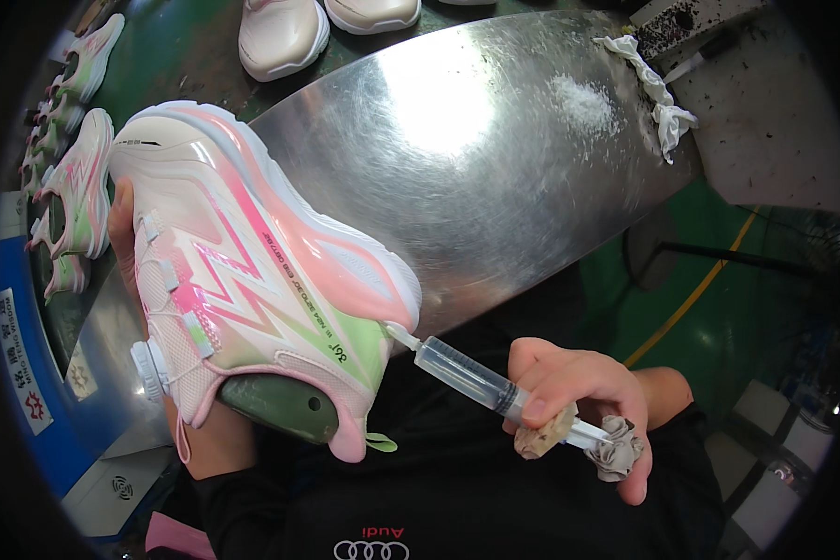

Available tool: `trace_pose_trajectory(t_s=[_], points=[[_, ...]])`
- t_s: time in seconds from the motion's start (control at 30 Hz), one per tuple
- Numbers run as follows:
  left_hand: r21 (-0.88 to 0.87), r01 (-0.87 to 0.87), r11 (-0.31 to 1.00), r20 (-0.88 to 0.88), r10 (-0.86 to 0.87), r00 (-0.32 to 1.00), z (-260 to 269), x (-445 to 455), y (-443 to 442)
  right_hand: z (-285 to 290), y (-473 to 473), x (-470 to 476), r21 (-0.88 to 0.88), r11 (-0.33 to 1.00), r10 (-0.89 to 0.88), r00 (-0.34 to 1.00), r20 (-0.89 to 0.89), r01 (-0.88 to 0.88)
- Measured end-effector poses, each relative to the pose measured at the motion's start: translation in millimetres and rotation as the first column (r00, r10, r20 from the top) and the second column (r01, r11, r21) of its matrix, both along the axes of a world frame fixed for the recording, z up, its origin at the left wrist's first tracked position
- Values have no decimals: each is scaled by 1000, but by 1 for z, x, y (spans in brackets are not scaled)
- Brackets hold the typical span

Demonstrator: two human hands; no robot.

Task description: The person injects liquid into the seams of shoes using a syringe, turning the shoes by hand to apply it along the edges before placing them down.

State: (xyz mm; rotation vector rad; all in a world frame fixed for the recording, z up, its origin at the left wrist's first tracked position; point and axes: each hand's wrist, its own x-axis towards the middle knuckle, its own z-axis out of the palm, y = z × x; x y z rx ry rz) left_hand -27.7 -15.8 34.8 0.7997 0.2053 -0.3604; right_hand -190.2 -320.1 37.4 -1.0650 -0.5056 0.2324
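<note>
My left hand [123, 231], mostly hidden behind the shoe, holds up a white, pink and green sneaker [238, 259] with its toe to the upper left. A dark green shoe last [280, 406] fills its opening, and a lacing dial sits on the tongue. My right hand [581, 392] grips a clear plastic syringe [465, 373] that contains clear liquid. Its nozzle tip touches the sneaker near the heel, where upper and sole meet. Tape or cloth is wrapped round the barrel's flange and the plunger's end.
Behind the sneaker lies a scratched metal tabletop [364, 161] with white flakes [584, 105] and a crumpled white strip [651, 91]. More sneakers stand at the top [280, 35] and along the left [84, 189]. A blue panel [42, 336] bearing writing is at the left.
</note>
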Motion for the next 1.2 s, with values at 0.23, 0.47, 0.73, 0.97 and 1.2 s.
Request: trace_pose_trajectory(t_s=[0.23,0.47,0.73,0.97,1.2], points=[[34,35,999,-28,-34,999,-3,-3,-8,-15,-1,0,52,998,-33,999,-3,33],[352,106,930,19,-121,992,1,-37,16,-33,-5,3,37,999,11,999,48,-12],[912,-384,143,367,-701,611,-4,-78,110,-35,11,17,-23,999,-47,994,102,50],[970,-223,-94,167,-408,898,4,-149,107,-33,18,15,-57,996,-60,988,144,68],[395,0,919,-276,118,954,10,-203,66,-22,18,7,-110,990,-71,987,142,87]])
